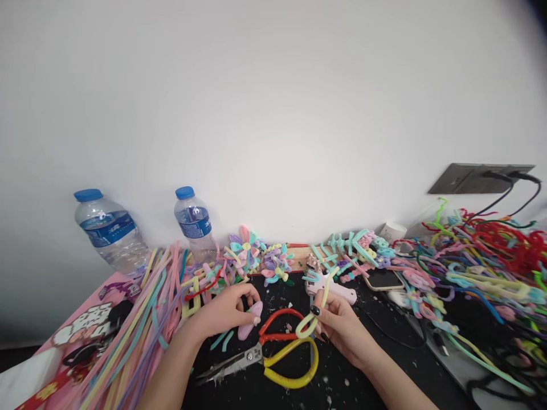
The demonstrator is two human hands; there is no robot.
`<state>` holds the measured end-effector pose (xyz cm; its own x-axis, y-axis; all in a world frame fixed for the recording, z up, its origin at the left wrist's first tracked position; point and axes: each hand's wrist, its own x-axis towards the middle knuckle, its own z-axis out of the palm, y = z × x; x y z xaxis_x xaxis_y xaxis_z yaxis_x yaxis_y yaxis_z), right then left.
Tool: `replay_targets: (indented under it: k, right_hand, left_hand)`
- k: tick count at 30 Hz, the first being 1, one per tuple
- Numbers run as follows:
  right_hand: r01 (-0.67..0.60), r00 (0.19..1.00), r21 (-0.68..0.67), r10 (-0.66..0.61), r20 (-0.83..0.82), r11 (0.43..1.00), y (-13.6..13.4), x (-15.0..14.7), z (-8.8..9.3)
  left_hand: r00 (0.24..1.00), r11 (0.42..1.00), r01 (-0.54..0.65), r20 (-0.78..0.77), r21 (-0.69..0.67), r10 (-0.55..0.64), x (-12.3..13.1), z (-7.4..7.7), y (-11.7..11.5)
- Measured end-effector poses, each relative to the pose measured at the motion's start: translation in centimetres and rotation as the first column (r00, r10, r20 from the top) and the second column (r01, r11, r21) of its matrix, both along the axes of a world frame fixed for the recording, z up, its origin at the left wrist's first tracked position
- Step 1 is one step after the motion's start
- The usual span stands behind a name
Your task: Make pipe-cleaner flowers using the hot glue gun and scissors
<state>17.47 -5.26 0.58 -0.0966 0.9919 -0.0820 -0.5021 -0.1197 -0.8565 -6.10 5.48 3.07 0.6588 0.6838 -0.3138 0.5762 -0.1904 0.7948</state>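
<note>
Lilac fuzzy piece [245, 331] sits pinched in the left hand [231, 302], just beyond the scissors [255, 355]; looks light and squashable, best taken gently by one end. Farther right, hands apart, the right hand [339, 324] pinches a yellow fuzzy stem [326, 291] near its loop: probably feather-light, soft outside, bendable, best gripped where the strands meet.

Plain white wall [273, 114] fills upper frame; brightest near centre, greyer far left. Dark socket panel [459, 179] at right, two plugs [496, 175] inserted.
</note>
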Motion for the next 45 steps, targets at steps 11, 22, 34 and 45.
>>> replay_targets:
  k: [11, 22, 34, 45]
  right_hand:
    - [0.016, 1.000, 0.025, -0.017, 0.021, 1.000, 0.0, -0.2, -0.1]
    - [-0.015, 0.999, 0.003, 0.015, 0.048, 1.000, -0.4, -0.8, 0.4]
    - [-0.019, 1.000, -0.019, 0.019, -0.012, 1.000, -0.4, -0.8, 0.5]
    - [-0.033, 0.999, -0.055, 0.033, -0.006, 0.998, -0.3, -0.6, 0.3]
  left_hand:
    - [0.970, 0.995, -0.098, 0.218, -0.035, 0.104, 0.6, -0.6, -0.8]
    - [0.902, 0.875, -0.358, 0.363, 0.327, 0.234, 1.0, -0.6, -4.5]
    - [0.867, 0.814, -0.181, 0.481, 0.552, -0.133, 4.6, -2.1, -6.2]
    - [0.875, 0.896, -0.166, 0.480, 0.413, -0.059, 4.9, -2.9, -6.5]
